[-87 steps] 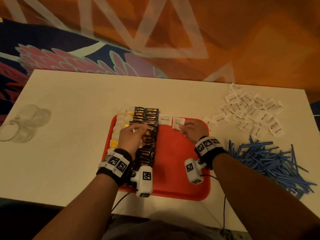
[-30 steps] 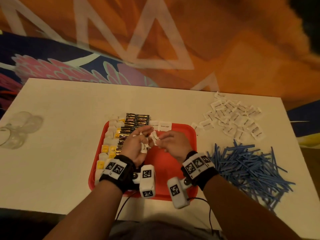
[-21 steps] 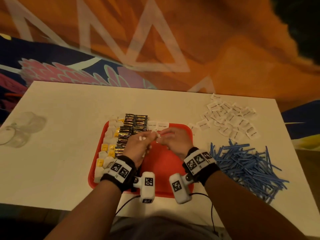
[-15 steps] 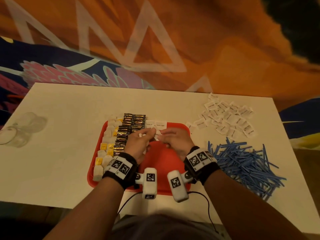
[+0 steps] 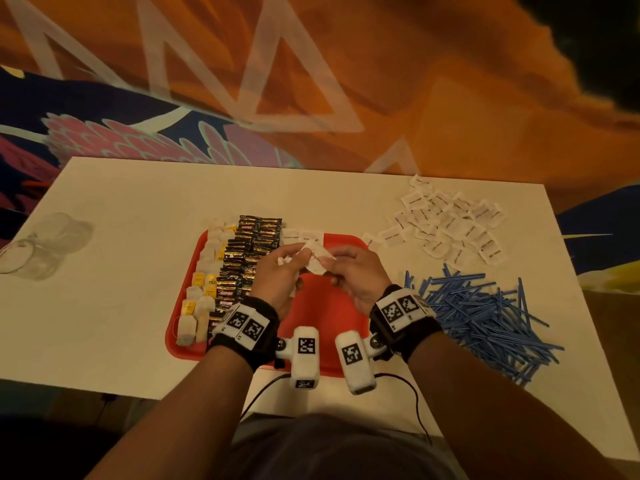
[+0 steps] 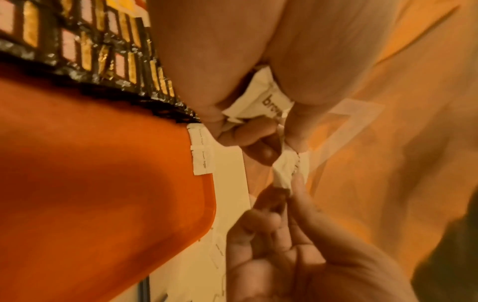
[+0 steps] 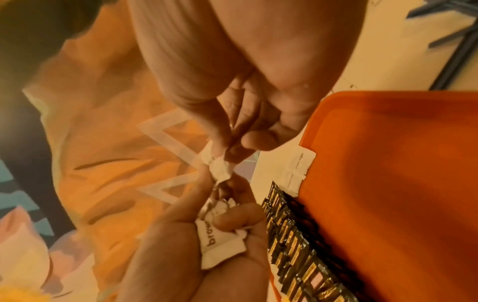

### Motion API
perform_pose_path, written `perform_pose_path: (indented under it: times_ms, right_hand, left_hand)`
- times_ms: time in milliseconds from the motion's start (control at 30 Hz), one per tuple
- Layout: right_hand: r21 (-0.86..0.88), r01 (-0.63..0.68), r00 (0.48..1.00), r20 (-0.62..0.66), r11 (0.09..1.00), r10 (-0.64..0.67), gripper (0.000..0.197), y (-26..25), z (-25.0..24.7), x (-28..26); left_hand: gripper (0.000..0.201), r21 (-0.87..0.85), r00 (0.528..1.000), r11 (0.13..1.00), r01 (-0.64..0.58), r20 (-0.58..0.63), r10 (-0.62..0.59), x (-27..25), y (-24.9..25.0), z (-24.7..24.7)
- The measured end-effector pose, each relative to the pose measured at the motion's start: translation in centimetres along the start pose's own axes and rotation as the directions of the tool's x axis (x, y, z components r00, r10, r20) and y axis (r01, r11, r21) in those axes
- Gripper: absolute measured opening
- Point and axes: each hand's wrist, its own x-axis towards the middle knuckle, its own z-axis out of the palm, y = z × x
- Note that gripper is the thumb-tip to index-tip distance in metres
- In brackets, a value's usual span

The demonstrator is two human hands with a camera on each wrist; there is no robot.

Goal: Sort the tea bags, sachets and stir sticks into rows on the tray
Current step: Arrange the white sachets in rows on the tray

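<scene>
A white table stands on a boldly patterned floor covering, orange with pale triangle outlines and, at far left, a pink floral motif on navy. Warm, dim light falls across the scene; a dark patch lies far right.

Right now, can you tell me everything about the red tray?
The tray is red, smooth and plastic-looking, with rounded corners and a low raised rim. It lies flat on the white table, near the front edge. Tea bags fill its left side in a row, dark sachets run beside them, and two white sachets lie at its far edge. The middle and right are bare. Both hands are over it, holding white sachets.
</scene>
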Motion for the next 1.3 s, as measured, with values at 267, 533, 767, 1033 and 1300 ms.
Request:
perform_pose_path:
  times_ms: [267, 533, 767, 1033, 1300]
  right_hand:
    - [-0.131, -0.046, 0.989, 0.133, 0.990, 0.063, 0.030, 0.3, -0.5, 0.4]
    - [0.071, -0.031, 0.999, -0.008, 0.997, 0.032, 0.008, 0.7, 1.4, 1.3]
    - [0.039, -0.106, 0.992, -0.064, 0.994, 0.108, 0.011, 1.5, 4.2, 2.0]
    - [-0.088, 0.003, 0.991, -0.134, 0.996, -0.014, 0.008, 1.2, 6.3, 2.3]
    - [-0.134, -0.011, 0.991, -0.130, 0.991, -0.007, 0.024, 2.6, 6.7, 2.6]
  left_hand:
    - [0.008, 0.105, 0.999, 0.994, -0.026, -0.041, 0.031, -0.2, -0.5, 0.0]
    - [0.020, 0.132, 0.999, 0.991, 0.014, 0.026, -0.018, 1.2, -0.3, -1.9]
    - [0.014, 0.145, 1.000, 0.989, 0.021, -0.008, -0.020, 2.6, 0.2, -4.7]
    - [0.014, 0.248, 0.994, 0.965, -0.084, 0.095, 0.062, 3.7, 1.4, -6.6]
    - [0.014, 0.168, 1.000, 0.986, 0.002, 0.012, -0.004, 4.8, 1.2, -7.3]
